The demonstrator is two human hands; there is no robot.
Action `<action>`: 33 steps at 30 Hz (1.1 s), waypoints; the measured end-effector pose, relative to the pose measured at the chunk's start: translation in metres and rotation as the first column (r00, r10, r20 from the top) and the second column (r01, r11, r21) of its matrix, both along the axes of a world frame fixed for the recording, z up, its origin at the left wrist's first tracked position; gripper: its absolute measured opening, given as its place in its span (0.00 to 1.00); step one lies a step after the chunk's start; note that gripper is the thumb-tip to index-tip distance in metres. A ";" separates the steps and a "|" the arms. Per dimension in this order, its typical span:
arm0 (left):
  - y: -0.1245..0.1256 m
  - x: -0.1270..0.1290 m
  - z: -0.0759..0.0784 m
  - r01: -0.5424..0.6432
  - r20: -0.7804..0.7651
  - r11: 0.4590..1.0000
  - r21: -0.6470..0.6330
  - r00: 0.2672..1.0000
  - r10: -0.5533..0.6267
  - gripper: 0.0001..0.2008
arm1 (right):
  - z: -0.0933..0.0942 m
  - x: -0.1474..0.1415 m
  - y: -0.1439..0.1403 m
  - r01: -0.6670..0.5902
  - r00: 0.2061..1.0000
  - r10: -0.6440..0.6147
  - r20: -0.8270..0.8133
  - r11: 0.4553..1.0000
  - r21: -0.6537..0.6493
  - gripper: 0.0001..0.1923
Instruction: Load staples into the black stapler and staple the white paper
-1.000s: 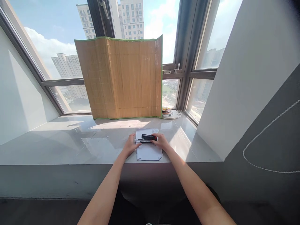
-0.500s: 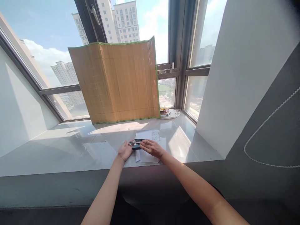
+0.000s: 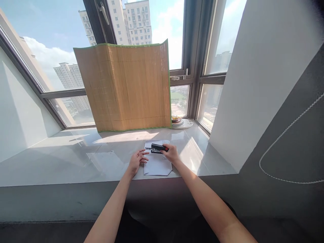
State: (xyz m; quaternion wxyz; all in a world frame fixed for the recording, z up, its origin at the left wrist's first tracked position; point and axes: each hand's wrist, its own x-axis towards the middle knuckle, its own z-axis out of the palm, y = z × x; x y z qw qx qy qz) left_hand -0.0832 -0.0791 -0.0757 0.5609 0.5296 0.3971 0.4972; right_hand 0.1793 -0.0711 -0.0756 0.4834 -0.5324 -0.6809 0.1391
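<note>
A white sheet of paper [image 3: 157, 163] lies on the pale stone window ledge [image 3: 76, 158], close to its front edge. A black stapler [image 3: 159, 148] with a red end sits over the paper's far part, its metal jaw pointing left. My right hand [image 3: 172, 154] grips the stapler at its right end. My left hand [image 3: 137, 159] rests beside the paper's left edge with its fingers spread, touching the sheet and holding nothing.
A folded bamboo mat [image 3: 126, 87] with green trim stands upright at the back of the ledge against the window. A small stack of round plates [image 3: 181, 122] sits to its right. A white wall [image 3: 253, 84] closes off the right side.
My right hand has shifted back to the stapler's right end, uncovering it. My left hand has let go of the stapler's front and now lies open at the paper's edge.
</note>
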 end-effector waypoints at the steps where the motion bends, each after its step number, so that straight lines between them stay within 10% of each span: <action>1: -0.002 0.000 0.001 0.004 -0.020 1.000 0.009 1.000 -0.004 0.24 | -0.002 0.000 0.003 -0.032 0.999 0.031 -0.030 0.999 -0.020 0.12; 9: -0.011 0.001 0.004 0.089 -0.197 0.988 0.125 0.978 -0.063 0.27 | -0.003 0.000 0.005 -0.258 0.965 0.257 -0.042 0.966 -0.006 0.16; 13: -0.016 0.005 0.008 0.179 -0.287 0.969 0.171 0.950 -0.124 0.27 | 0.004 -0.012 -0.012 -0.373 0.919 0.301 0.255 0.874 0.310 0.22; 17: -0.017 0.007 0.009 0.218 -0.337 0.959 0.183 0.930 -0.147 0.29 | 0.003 -0.027 -0.020 -0.531 0.761 0.271 0.589 0.782 0.326 0.11; 33: -0.019 0.008 0.011 0.262 -0.400 0.936 0.234 0.904 -0.153 0.27 | -0.002 -0.035 -0.025 -0.566 0.685 0.158 0.711 0.730 0.383 0.19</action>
